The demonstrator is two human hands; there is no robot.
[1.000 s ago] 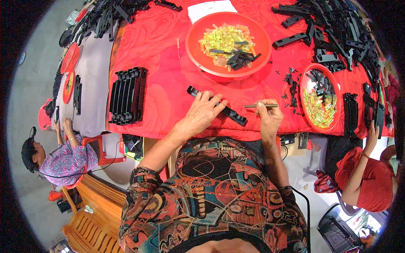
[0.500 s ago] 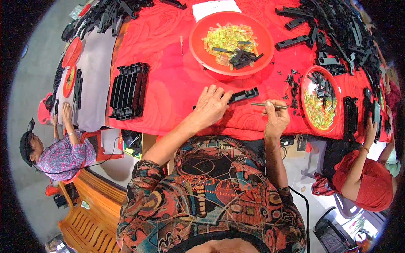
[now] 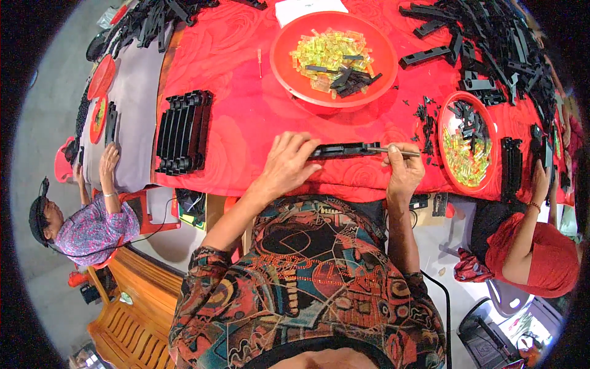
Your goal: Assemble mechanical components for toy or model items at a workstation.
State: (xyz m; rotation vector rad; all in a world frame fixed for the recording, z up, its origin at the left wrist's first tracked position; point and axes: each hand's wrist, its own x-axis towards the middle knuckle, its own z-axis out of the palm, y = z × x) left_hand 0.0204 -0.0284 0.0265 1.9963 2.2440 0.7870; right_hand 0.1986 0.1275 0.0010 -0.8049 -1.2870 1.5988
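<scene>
My left hand (image 3: 289, 161) grips the left end of a long, narrow black plastic part (image 3: 344, 149), which lies sideways just above the table's near edge. Its fingers are closed over that end and hide it. In my right hand (image 3: 404, 172) a thin metal rod (image 3: 398, 151) is pinched between thumb and fingers, level and pointing left. The rod's tip meets the right end of the black part; whether it goes inside cannot be seen.
A large red bowl (image 3: 382, 46) holds yellow clear pieces and black strips. A red oval basket (image 3: 443, 135) stands right, beside small black bits (image 3: 425, 120). Stacked black parts (image 3: 184, 132) lie left, a screwdriver (image 3: 260, 64) farther back, a black heap (image 3: 491, 43) far right. Co-workers sit both sides.
The black part has turned level and shifted slightly left and nearer. My left hand has moved left and a little nearer. The rod's tip, formerly apart from the part, now meets its right end.
</scene>
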